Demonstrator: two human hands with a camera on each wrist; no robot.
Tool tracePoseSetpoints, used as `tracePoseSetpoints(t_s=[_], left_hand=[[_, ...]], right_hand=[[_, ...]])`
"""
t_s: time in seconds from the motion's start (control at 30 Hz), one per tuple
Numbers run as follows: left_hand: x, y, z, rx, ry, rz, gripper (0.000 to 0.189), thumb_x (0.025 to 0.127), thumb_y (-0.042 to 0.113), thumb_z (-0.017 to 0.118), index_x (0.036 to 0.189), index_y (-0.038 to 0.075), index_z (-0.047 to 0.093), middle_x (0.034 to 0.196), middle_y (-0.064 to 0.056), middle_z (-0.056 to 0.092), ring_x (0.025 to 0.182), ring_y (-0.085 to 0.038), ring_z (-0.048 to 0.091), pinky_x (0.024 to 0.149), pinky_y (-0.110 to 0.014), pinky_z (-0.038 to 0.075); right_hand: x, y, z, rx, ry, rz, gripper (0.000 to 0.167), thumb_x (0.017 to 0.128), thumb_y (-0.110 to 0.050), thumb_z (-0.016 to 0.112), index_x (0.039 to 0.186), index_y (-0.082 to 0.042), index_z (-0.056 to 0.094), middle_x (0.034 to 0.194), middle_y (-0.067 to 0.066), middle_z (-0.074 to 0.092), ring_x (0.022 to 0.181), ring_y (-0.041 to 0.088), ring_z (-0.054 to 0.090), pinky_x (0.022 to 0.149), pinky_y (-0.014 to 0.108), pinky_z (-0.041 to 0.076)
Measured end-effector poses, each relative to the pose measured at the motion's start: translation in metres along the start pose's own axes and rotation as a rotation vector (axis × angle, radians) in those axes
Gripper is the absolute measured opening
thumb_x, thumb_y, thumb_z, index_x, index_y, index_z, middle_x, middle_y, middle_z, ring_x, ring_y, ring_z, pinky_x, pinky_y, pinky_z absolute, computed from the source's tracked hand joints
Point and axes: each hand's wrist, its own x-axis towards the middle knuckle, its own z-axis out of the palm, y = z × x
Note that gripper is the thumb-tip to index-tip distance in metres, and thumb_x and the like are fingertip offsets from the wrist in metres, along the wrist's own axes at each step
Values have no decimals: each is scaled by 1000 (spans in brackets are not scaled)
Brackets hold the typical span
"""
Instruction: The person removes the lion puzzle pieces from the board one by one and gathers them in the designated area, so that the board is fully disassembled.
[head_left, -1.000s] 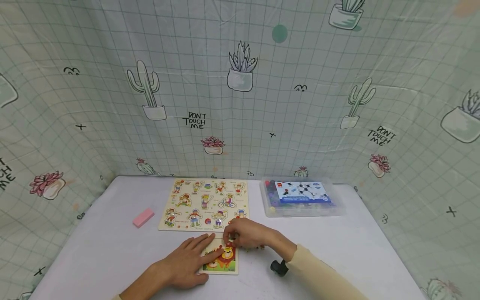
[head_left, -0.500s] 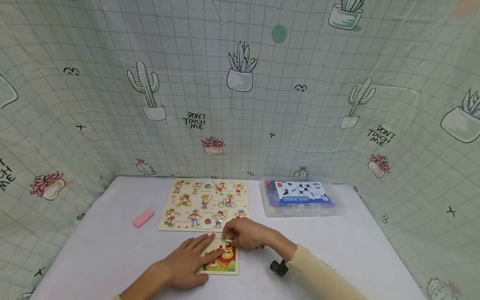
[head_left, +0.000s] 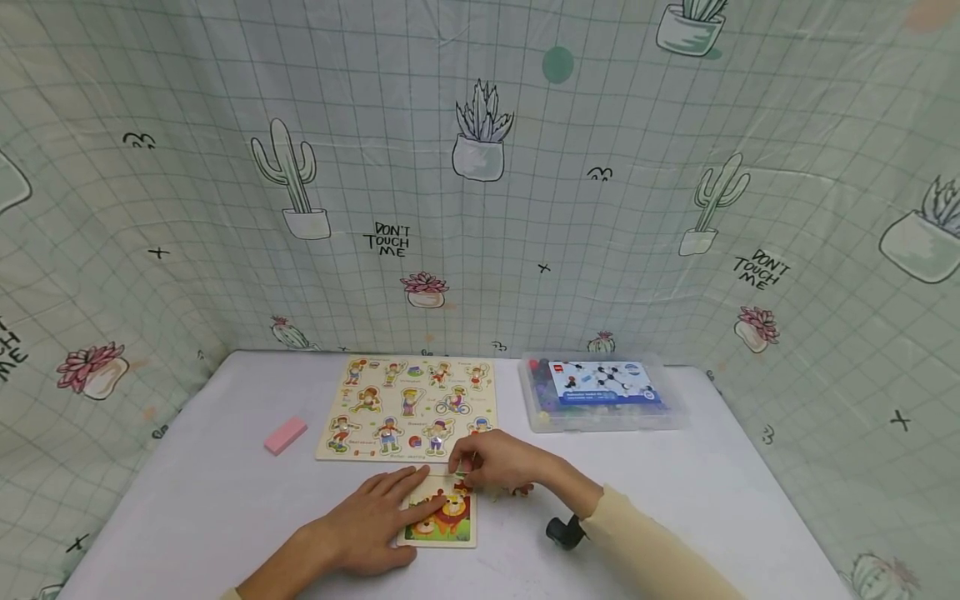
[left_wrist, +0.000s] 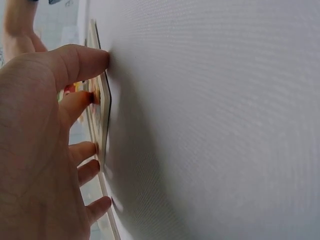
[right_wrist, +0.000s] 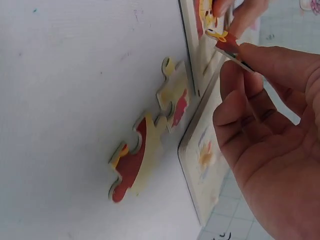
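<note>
My left hand (head_left: 371,523) lies spread over the left side of a small lion jigsaw board (head_left: 475,537), its index finger across the picture. In the left wrist view, the thumb (left_wrist: 82,62) touches the near side of the board. Between the thumb and fingers of my right hand (head_left: 501,461) is a jigsaw piece (right_wrist: 229,49), pinched and tilted above the board's upper right corner. It has red, yellow and green on it. Two loose jigsaw pieces, one mostly red and cream (right_wrist: 134,162) and one cream and pink (right_wrist: 175,92), lie on the table beside the board.
Behind the small board lies a larger wooden puzzle board (head_left: 408,421) with sports figures. A clear plastic case (head_left: 603,396) stands at the back right. A pink block (head_left: 286,436) is at the left, and a black cylindrical object (head_left: 564,533) sits by the right forearm.
My right hand has shifted slightly up and right, and the pinched jigsaw piece now tilts off the board's corner. My left hand stays in place.
</note>
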Motion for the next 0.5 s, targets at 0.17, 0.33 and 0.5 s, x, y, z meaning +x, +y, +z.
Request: tracePoseSetpoints(t_s=[0.17, 0.33, 0.5], left_hand=[[1, -4, 3, 16, 29, 21, 66, 94, 53, 55, 156, 40, 35, 166, -8, 23, 149, -31, 26, 117, -57, 25], [0, -7, 5, 28, 65, 49, 64, 94, 51, 57, 155, 40, 38, 164, -9, 27, 147, -32, 29, 115, -57, 27], [-1, -7, 3, 5, 52, 39, 65, 94, 50, 58, 155, 40, 38, 165, -8, 27, 147, -32, 29, 116, -58, 25]], right_hand=[[-14, 6, -11, 68, 12, 3, 15, 91, -8, 71, 104, -15, 71, 80, -8, 58, 71, 3, 53, 64, 20, 44], [-27, 23, -18, 100, 37, 39, 16, 91, -7, 70, 105, -14, 71, 79, -6, 60, 70, 6, 54, 63, 22, 46], [-41, 41, -25, 146, 52, 105, 18, 88, -7, 72, 104, -15, 70, 79, -4, 62, 68, 9, 55, 61, 23, 44]])
